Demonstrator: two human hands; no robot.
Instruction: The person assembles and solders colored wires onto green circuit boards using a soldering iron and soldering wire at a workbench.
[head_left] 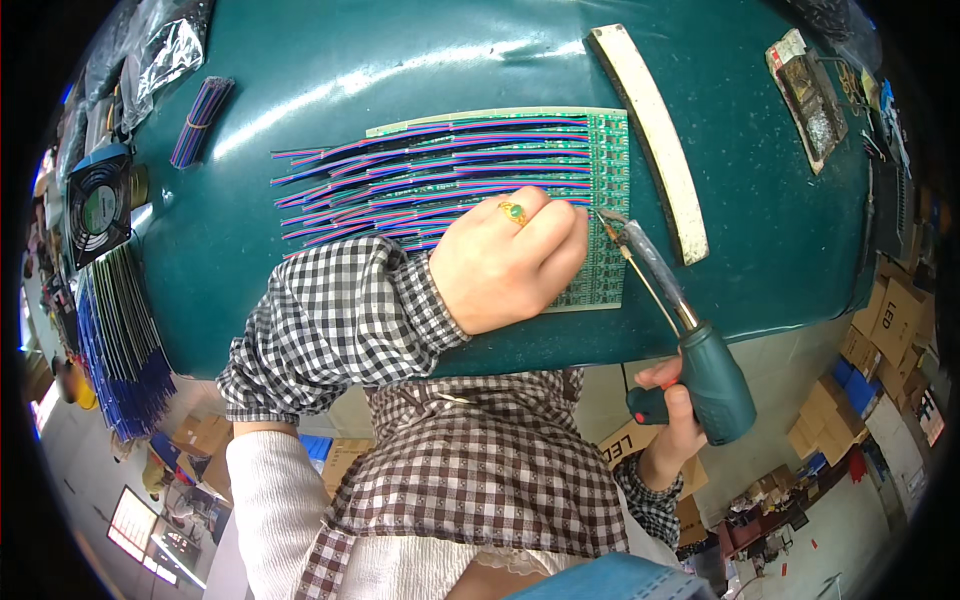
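Observation:
A green circuit board panel (612,150) lies on the table, with rows of multicoloured wires (400,172) running left from its solder pads. My left hand (510,260), wearing a ring with a green stone, rests over the panel. Its fingers are curled closed around wire ends near the pads; the fingertips are mostly hidden. In my right hand (680,412) is a green soldering gun (718,390), gripped by its handle. The gun's tip (608,218) and thin feed tube point up and left, close by my left fingertips at the panel.
A long pale bar (655,140) lies right of the panel. Farther right is a soldering stand tray (808,100). At the left are a tied wire bundle (202,122), a small fan (102,208) and hanging wired strips (125,340). Cardboard boxes (890,320) stand beyond the table.

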